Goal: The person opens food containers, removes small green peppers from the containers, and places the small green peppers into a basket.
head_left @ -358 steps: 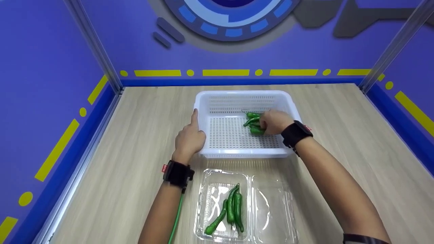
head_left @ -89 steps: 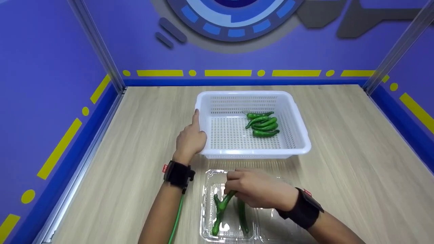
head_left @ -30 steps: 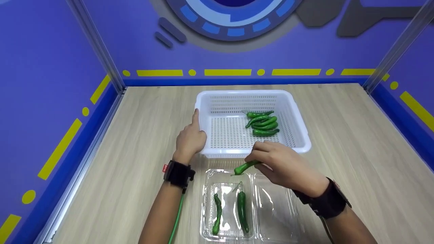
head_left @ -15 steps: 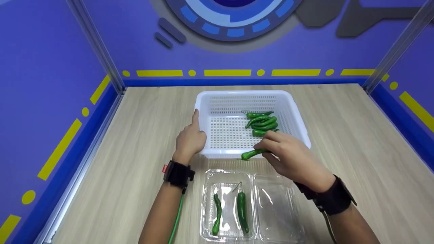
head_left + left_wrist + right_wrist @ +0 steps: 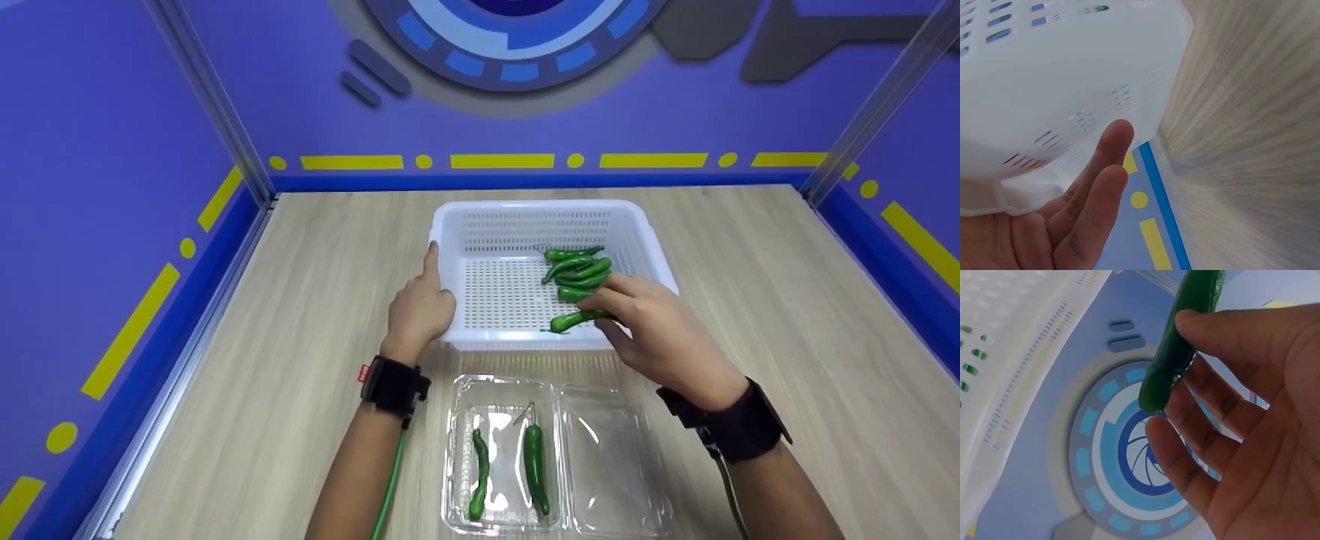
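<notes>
In the head view my right hand (image 5: 664, 330) holds a green chili pepper (image 5: 571, 321) between thumb and fingertips, over the front right of a white perforated plastic basket (image 5: 517, 336). The right wrist view shows the pepper (image 5: 1171, 354) pinched, its lower end pointing down. My left hand (image 5: 420, 311) grips the basket's left rim, index finger along it; in the left wrist view two fingers (image 5: 1098, 208) lie beneath the rim beside the outer wall. Several green chili peppers (image 5: 577, 274) lie grouped on the basket's right side.
In front of the basket sits a clear plastic clamshell box (image 5: 501, 517), its lid (image 5: 615, 465) folded out to the right. Inside are two green chili peppers, one left (image 5: 480, 476) and one right (image 5: 535, 469). Blue panels (image 5: 300, 97) enclose the wooden table (image 5: 315, 300).
My right hand took a chili pepper from the clear box and has carried it away from me, over the basket's front edge. My left hand has stayed at the rim.
</notes>
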`<state>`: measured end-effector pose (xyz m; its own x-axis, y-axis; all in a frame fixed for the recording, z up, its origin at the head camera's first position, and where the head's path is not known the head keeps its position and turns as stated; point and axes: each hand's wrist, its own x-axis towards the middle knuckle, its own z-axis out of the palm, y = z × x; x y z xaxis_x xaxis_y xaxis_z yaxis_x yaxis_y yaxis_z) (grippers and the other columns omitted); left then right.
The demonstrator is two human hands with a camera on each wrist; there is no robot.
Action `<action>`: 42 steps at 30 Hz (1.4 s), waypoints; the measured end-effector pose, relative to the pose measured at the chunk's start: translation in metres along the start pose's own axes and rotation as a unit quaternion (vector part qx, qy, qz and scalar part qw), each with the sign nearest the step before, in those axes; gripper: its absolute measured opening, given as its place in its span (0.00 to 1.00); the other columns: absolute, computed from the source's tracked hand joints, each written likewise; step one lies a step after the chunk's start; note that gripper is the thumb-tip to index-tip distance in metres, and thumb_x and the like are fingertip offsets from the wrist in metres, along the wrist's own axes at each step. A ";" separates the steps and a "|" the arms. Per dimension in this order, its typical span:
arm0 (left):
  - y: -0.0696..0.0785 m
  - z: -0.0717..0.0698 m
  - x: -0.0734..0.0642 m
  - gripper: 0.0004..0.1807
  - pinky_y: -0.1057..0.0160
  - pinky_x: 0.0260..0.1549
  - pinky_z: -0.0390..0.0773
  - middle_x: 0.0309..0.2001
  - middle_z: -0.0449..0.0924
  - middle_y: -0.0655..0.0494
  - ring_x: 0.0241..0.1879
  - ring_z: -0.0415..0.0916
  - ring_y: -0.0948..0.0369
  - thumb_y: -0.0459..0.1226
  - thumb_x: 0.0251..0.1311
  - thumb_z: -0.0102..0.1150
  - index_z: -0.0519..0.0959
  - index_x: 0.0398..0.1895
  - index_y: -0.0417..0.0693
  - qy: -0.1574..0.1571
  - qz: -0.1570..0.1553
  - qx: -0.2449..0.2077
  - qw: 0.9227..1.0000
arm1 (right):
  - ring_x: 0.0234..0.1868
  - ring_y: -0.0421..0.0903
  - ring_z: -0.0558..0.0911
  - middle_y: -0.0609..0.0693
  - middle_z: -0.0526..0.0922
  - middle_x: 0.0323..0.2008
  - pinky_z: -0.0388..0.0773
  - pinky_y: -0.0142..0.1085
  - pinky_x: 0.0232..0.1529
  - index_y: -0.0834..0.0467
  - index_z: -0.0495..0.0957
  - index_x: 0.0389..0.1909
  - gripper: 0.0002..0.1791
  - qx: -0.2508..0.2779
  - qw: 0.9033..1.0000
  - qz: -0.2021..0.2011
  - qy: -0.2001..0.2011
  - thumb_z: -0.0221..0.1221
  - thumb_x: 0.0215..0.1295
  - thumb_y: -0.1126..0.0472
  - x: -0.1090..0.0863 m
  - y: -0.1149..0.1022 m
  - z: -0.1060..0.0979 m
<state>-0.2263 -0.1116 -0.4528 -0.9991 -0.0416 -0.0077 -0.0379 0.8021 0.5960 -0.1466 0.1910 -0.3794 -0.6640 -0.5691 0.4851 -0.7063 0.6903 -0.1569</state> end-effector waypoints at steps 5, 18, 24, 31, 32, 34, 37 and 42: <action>-0.001 0.001 0.000 0.45 0.56 0.22 0.66 0.34 0.82 0.46 0.25 0.75 0.52 0.34 0.61 0.41 0.42 0.84 0.56 0.000 0.002 -0.007 1.000 | 0.45 0.47 0.82 0.46 0.83 0.41 0.78 0.44 0.48 0.53 0.86 0.43 0.15 -0.001 1.000 0.009 0.007 0.68 0.57 0.73 0.000 0.006 0.001; 0.000 -0.002 -0.001 0.45 0.56 0.24 0.67 0.35 0.81 0.47 0.27 0.77 0.52 0.35 0.63 0.43 0.41 0.84 0.56 -0.001 -0.004 -0.001 1.000 | 0.45 0.47 0.82 0.46 0.83 0.41 0.78 0.45 0.47 0.54 0.86 0.43 0.15 -0.005 0.999 0.044 0.015 0.68 0.57 0.73 -0.001 0.018 0.004; 0.000 -0.001 -0.001 0.45 0.55 0.24 0.67 0.36 0.82 0.46 0.28 0.76 0.52 0.35 0.63 0.42 0.42 0.84 0.55 0.000 0.001 0.000 1.000 | 0.40 0.45 0.80 0.47 0.82 0.39 0.77 0.42 0.42 0.55 0.86 0.43 0.15 -0.010 0.998 0.056 0.014 0.68 0.57 0.73 -0.002 0.024 0.003; 0.001 -0.001 -0.001 0.45 0.55 0.25 0.68 0.36 0.82 0.45 0.28 0.77 0.51 0.35 0.63 0.42 0.42 0.84 0.55 0.002 0.003 -0.001 1.000 | 0.39 0.47 0.81 0.49 0.83 0.40 0.77 0.43 0.41 0.56 0.86 0.43 0.15 -0.011 0.998 0.066 0.015 0.67 0.57 0.74 -0.003 0.030 0.003; 0.001 -0.001 -0.001 0.45 0.55 0.25 0.68 0.37 0.83 0.45 0.28 0.77 0.51 0.35 0.63 0.42 0.42 0.84 0.55 0.002 0.004 0.001 1.000 | 0.38 0.47 0.81 0.49 0.83 0.39 0.76 0.43 0.40 0.56 0.86 0.43 0.15 -0.011 0.998 0.065 0.016 0.66 0.57 0.74 -0.003 0.031 0.003; 0.001 -0.001 -0.001 0.45 0.54 0.25 0.68 0.39 0.83 0.44 0.29 0.77 0.51 0.34 0.62 0.41 0.43 0.84 0.54 0.003 0.006 0.001 1.000 | 0.37 0.46 0.80 0.48 0.83 0.39 0.75 0.42 0.39 0.56 0.86 0.42 0.14 -0.012 0.998 0.063 0.019 0.66 0.57 0.74 -0.003 0.033 0.003; 0.001 -0.002 -0.001 0.45 0.54 0.25 0.69 0.40 0.84 0.44 0.29 0.78 0.51 0.34 0.61 0.41 0.43 0.84 0.54 0.002 0.007 0.001 1.000 | 0.36 0.46 0.80 0.48 0.83 0.38 0.75 0.42 0.37 0.57 0.86 0.41 0.14 -0.013 0.998 0.061 0.022 0.65 0.57 0.75 -0.003 0.036 0.004; 0.001 -0.001 -0.001 0.45 0.54 0.26 0.69 0.40 0.84 0.44 0.29 0.78 0.51 0.34 0.61 0.42 0.43 0.84 0.55 0.002 0.001 0.002 1.000 | 0.36 0.48 0.81 0.49 0.83 0.38 0.75 0.42 0.38 0.57 0.86 0.41 0.13 -0.009 0.997 0.072 0.020 0.66 0.57 0.74 -0.002 0.040 0.008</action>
<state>-0.2258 -0.1113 -0.4510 -0.9991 -0.0428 -0.0037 -0.0367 0.8043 0.5931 -0.1759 0.2160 -0.3937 -0.7469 -0.4458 0.4934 -0.6004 0.7711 -0.2120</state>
